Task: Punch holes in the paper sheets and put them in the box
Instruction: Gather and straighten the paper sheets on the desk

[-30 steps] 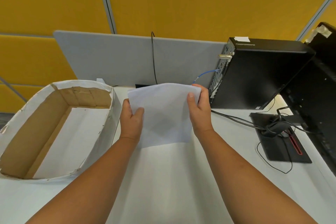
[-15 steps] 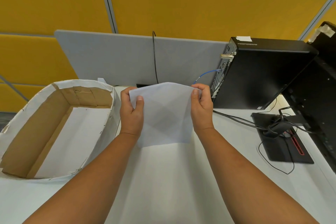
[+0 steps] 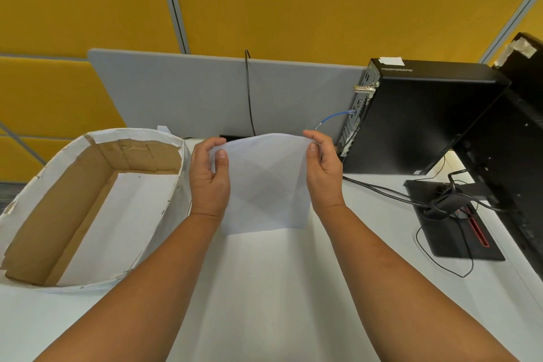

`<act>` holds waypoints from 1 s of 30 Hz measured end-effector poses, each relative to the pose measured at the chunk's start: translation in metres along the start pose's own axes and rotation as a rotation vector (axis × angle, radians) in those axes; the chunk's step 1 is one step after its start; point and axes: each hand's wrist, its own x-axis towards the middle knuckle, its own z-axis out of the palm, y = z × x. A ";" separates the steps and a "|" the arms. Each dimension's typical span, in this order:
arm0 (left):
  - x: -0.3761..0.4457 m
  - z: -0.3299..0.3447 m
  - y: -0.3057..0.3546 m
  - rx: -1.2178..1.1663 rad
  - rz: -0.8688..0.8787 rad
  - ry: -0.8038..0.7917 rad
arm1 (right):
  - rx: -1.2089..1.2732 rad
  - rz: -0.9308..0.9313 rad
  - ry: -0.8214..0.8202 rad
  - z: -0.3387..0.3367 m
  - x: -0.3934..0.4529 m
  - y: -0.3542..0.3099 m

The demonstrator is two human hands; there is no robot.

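Observation:
I hold a white paper sheet (image 3: 266, 185) upright over the middle of the desk, its top edge bowed. My left hand (image 3: 209, 178) pinches its upper left corner and my right hand (image 3: 323, 173) pinches its upper right corner. Faint diamond-shaped shadows show through the sheet. To the left stands the open cardboard box (image 3: 53, 203), white outside and brown inside, with a white sheet lying on its floor (image 3: 117, 214). No hole punch is visible.
A grey divider panel (image 3: 191, 91) runs along the back of the white desk (image 3: 264, 288). A black computer tower (image 3: 417, 114) stands at the right, with cables (image 3: 388, 189) leading to a black monitor base (image 3: 452, 226) and a monitor (image 3: 517, 156).
Both hands have slid up the sides of the sheet to its top corners and drawn closer together, so the top edge bows upward. The sheet stays over the same spot.

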 end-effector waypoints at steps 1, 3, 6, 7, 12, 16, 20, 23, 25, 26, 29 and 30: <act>0.000 0.000 0.000 0.001 -0.008 0.003 | -0.003 0.002 0.001 0.000 0.001 0.001; 0.000 0.000 0.001 -0.002 -0.013 0.011 | -0.016 0.005 0.004 -0.001 0.002 0.003; 0.002 0.000 0.006 -0.022 0.002 0.039 | -0.019 0.009 0.015 -0.001 0.002 0.002; 0.002 0.000 0.007 -0.028 0.003 0.051 | -0.018 0.013 0.020 -0.001 0.002 0.002; 0.002 0.000 0.009 -0.037 -0.014 0.083 | -0.002 0.023 0.023 -0.002 0.001 0.000; 0.003 -0.002 0.009 -0.050 -0.053 0.094 | -0.001 0.045 0.041 -0.002 0.003 0.000; 0.004 -0.003 0.014 -0.088 -0.097 0.118 | -0.003 0.043 0.047 -0.003 0.004 -0.001; 0.005 -0.004 0.013 -0.092 -0.103 0.133 | -0.008 0.054 0.052 -0.003 0.003 -0.001; 0.004 -0.004 0.012 -0.085 -0.100 0.127 | -0.009 0.060 0.056 -0.004 0.003 -0.002; 0.004 -0.005 0.011 -0.084 -0.101 0.123 | -0.009 0.059 0.056 -0.004 0.002 -0.003; 0.004 -0.004 0.013 -0.089 -0.112 0.121 | -0.004 0.063 0.053 -0.004 0.002 -0.003; 0.004 -0.004 0.013 -0.095 -0.112 0.119 | -0.005 0.066 0.053 -0.004 0.002 -0.004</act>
